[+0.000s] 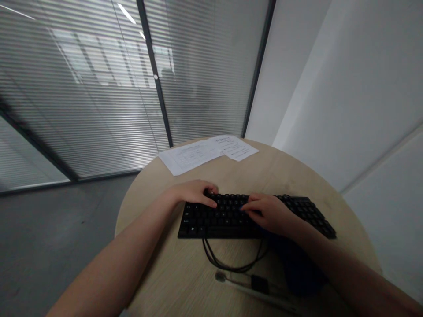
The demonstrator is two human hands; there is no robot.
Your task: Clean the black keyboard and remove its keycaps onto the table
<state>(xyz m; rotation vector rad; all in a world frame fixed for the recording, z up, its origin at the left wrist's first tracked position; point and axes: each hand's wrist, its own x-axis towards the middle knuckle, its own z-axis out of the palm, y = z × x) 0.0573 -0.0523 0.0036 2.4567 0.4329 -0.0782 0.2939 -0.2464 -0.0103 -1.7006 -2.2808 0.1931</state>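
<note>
Forearms [115, 259], cropped by the frame, reach the black keyboard [221, 222] on the round table [271, 169], left hand [194, 192] part-open, holding nothing visible, right hand [269, 213] loosely curled, any hold at its dim fingertips unclear.

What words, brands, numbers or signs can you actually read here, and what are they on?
No word, brand or number can be read.
Keyboard: pale key marks, too small to read; one, near the front left corner, looks like a window-shaped logo.
Left paper: faint printed lines, too blurred.
Right paper: a heading and lines below it, too blurred.
</note>
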